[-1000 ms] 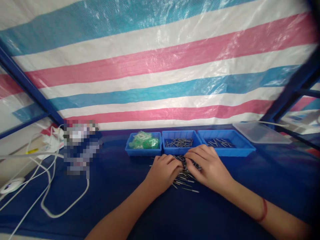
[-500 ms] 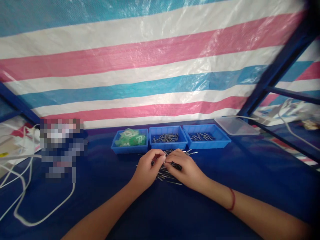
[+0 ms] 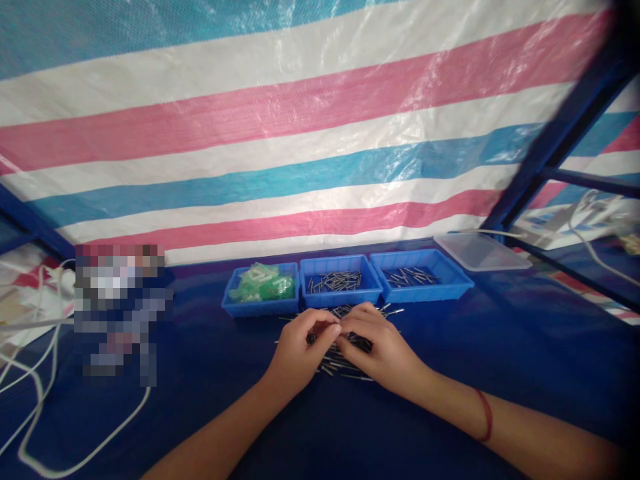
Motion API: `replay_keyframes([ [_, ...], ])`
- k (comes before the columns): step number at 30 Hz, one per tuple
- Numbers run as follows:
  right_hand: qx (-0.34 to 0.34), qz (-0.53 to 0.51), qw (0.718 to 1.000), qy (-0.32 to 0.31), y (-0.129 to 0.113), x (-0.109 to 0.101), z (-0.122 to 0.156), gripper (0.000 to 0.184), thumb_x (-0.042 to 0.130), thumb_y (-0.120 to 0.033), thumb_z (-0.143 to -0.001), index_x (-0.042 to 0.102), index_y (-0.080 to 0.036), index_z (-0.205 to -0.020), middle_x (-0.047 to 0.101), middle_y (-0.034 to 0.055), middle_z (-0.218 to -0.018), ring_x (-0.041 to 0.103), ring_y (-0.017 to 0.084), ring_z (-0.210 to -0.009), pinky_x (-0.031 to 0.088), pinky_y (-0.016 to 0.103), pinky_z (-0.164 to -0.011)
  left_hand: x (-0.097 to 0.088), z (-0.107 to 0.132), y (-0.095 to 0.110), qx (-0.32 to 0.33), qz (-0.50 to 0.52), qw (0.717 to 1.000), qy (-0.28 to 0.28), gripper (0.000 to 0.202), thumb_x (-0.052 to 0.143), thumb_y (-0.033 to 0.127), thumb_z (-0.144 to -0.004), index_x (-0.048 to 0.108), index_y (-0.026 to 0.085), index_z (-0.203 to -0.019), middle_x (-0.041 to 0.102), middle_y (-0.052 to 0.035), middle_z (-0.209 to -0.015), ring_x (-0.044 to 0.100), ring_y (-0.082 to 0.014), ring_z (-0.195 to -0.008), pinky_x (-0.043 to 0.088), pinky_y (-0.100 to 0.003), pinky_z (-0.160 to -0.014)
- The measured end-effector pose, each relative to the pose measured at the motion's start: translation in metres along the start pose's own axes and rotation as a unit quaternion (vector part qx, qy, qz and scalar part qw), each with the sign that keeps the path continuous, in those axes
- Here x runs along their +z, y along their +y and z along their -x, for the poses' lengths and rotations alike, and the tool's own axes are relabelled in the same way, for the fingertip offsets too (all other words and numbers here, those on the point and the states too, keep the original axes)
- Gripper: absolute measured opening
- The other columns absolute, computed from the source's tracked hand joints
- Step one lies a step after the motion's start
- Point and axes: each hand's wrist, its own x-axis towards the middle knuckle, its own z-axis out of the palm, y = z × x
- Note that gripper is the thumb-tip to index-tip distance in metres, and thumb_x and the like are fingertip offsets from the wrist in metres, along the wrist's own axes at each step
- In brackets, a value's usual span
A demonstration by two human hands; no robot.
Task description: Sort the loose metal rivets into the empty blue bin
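Reference point: the middle blue plastic tray [image 3: 343, 298], one of three in a row on the dark blue tabletop [image 3: 320, 433]. Directly in front of the middle tray, on the tabletop, lies a loose pile of slender metal rods [image 3: 333, 364], pointing in various directions, partly covered by both hands. Several rods extend beyond the fingers on either side.

The left hand [image 3: 300, 348] is in front of the middle tray, toward its left end; thumb and fingers are curled, tips drawn narrowly together. The right hand [image 3: 384, 345] is in front of the same tray, toward its right end, fingers bent and the thumb below them. The fingertips of the two hands meet or nearly meet over the pile. Whether either hand grips a rod cannot be determined. A dark red wristband [image 3: 485, 415] encircles the right wrist.

The middle tray contains similar rods. Just left of it stands the left blue tray [image 3: 261, 308], filled with green and clear plastic packets [image 3: 265, 283]. Just right of it stands the right blue tray [image 3: 429, 293], also containing rods. Farther right lies a flat translucent plastic sheet [image 3: 483, 252]. Behind the middle tray hangs a striped tarpaulin [image 3: 280, 137].
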Motion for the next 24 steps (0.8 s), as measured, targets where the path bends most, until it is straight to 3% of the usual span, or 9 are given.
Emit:
replay_keyframes([
  [11,0.086,-0.033,0.995,0.049,0.008,0.000,0.004,0.009,0.059,-0.014,-0.078,0.055,-0.022,-0.076,0.061,0.0019,-0.076,0.053,0.019,-0.078,0.043,0.032,-0.070,-0.002,0.001,0.005,0.032,-0.027,0.999,0.016,0.010,0.053,0.019,-0.088,0.061,0.018,-0.093,0.066,-0.0026,-0.088,0.060,-0.0156,-0.080,0.044,-0.024,-0.072],
  [17,0.100,-0.064,0.992,0.044,0.005,-0.005,0.006,0.005,0.053,-0.022,-0.087,0.052,-0.022,-0.082,0.056,0.0016,-0.076,0.053,0.016,-0.073,0.044,0.030,-0.067,-0.005,0.002,0.005,0.029,-0.075,0.997,-0.001,0.010,0.049,0.020,-0.091,0.059,0.019,-0.091,0.064,-0.0035,-0.089,0.059,-0.0168,-0.083,0.044,-0.027,-0.076],
  [21,0.052,-0.009,0.996,0.071,0.008,-0.021,0.002,0.007,0.051,-0.025,-0.089,0.053,-0.022,-0.083,0.059,0.0030,-0.078,0.054,0.018,-0.077,0.044,0.031,-0.070,-0.008,0.000,0.002,0.068,-0.154,0.985,-0.032,0.016,0.051,0.023,-0.091,0.057,0.020,-0.105,0.063,-0.0060,-0.103,0.056,-0.0208,-0.098,0.041,-0.034,-0.087],
  [24,0.048,0.082,0.983,0.158,0.025,-0.045,-0.007,0.010,0.051,-0.027,-0.088,0.055,-0.022,-0.080,0.062,0.0041,-0.080,0.055,0.020,-0.079,0.043,0.034,-0.072,-0.012,-0.001,0.001,0.084,-0.205,0.974,-0.039,0.024,0.051,0.025,-0.091,0.055,0.021,-0.114,0.062,-0.0067,-0.110,0.054,-0.0221,-0.103,0.040,-0.037,-0.089],
])
